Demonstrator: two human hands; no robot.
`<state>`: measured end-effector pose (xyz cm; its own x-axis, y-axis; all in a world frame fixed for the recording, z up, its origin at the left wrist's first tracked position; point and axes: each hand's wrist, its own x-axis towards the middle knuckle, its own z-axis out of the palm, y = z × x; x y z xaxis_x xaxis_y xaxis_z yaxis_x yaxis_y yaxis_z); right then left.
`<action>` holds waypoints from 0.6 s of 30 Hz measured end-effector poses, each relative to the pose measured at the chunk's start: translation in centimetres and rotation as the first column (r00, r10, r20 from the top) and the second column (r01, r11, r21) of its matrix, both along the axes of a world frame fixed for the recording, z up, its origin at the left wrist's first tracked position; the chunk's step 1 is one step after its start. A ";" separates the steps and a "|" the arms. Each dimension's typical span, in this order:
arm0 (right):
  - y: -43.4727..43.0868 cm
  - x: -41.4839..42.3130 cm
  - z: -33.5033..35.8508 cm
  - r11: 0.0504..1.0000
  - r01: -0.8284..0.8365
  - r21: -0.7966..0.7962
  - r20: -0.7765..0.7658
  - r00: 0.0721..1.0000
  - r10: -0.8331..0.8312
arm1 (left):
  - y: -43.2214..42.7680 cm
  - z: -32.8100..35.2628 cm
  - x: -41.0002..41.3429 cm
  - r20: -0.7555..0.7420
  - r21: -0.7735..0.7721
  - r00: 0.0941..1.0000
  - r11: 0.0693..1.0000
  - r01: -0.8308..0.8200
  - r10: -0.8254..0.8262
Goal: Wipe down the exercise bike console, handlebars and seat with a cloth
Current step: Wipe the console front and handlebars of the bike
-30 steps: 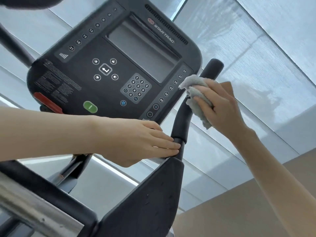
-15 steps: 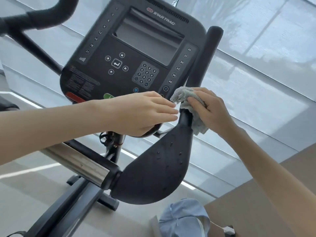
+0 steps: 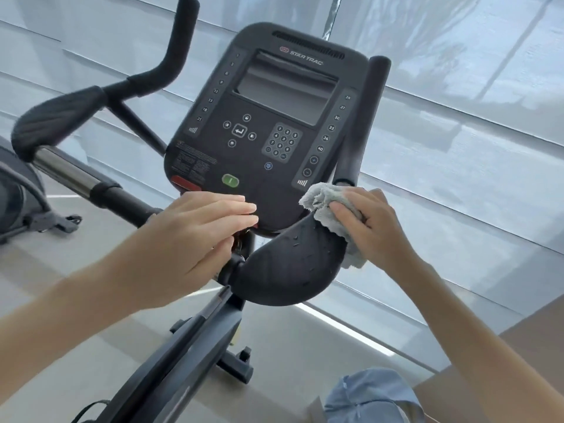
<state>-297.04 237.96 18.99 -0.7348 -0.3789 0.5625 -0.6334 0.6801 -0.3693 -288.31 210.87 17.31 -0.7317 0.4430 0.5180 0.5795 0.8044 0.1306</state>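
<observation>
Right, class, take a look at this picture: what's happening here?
A person is cleaning an exercise bike. The right hand grips a grey cloth and presses it on the upper end of the handlebar pad, just below the upright grip. The left hand lies flat, fingers straight, at the lower edge of the console. Small flecks show on the pad's surface.

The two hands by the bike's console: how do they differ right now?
The right hand grips a grey cloth, while the left hand holds nothing. The right hand's fingers curl round the cloth; the left hand's fingers lie straight. The right hand presses its cloth against the handlebar pad, while the left hand reaches over the lower edge of the console. Both are bare.
</observation>
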 end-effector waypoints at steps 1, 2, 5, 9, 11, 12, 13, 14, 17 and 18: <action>0.1 0.0 -0.3 1.000 0.021 -0.003 -0.019 1.000 -0.021 | 0.1 -0.4 0.5 -0.017 0.001 1.000 1.000 -0.002 0.002; 0.0 0.3 -0.8 0.999 0.047 -0.010 -0.028 0.998 -0.048 | 0.2 -0.8 1.0 -0.050 0.006 0.999 1.000 -0.003 0.003; -0.1 1.4 -1.5 0.998 0.054 -0.019 -0.076 0.996 -0.056 | 1.2 -1.6 2.3 -0.126 0.016 0.990 0.998 -0.055 0.057; -0.4 2.9 -2.0 0.995 0.043 -0.087 -0.068 0.996 -0.049 | 1.9 -3.0 3.9 -0.117 0.062 0.975 0.981 -0.185 0.191; -0.6 3.7 -2.7 0.990 0.049 -0.131 -0.054 0.997 -0.057 | 2.0 -3.7 4.5 -0.112 0.090 0.961 0.966 -0.244 0.253; -0.7 4.1 -3.1 0.988 0.042 -0.148 -0.059 0.997 -0.051 | 2.2 -4.1 4.8 -0.102 0.096 0.956 0.960 -0.265 0.274; -0.8 4.5 -3.6 0.986 0.034 -0.162 -0.069 0.997 -0.046 | 2.4 -4.4 4.9 -0.095 0.094 0.953 0.956 -0.279 0.288; -0.9 4.9 -4.0 0.984 0.027 -0.176 -0.083 0.996 -0.042 | 2.6 -4.8 5.1 -0.090 0.093 0.951 0.954 -0.286 0.294; -1.0 6.3 -4.9 0.982 0.004 -0.190 -0.130 0.991 -0.029 | 3.2 -5.5 5.4 -0.082 0.078 0.953 0.955 -0.285 0.291; -1.0 6.6 -5.0 0.982 -0.011 -0.186 -0.128 0.992 -0.013 | 3.3 -5.6 5.4 -0.083 0.067 0.954 0.957 -0.283 0.288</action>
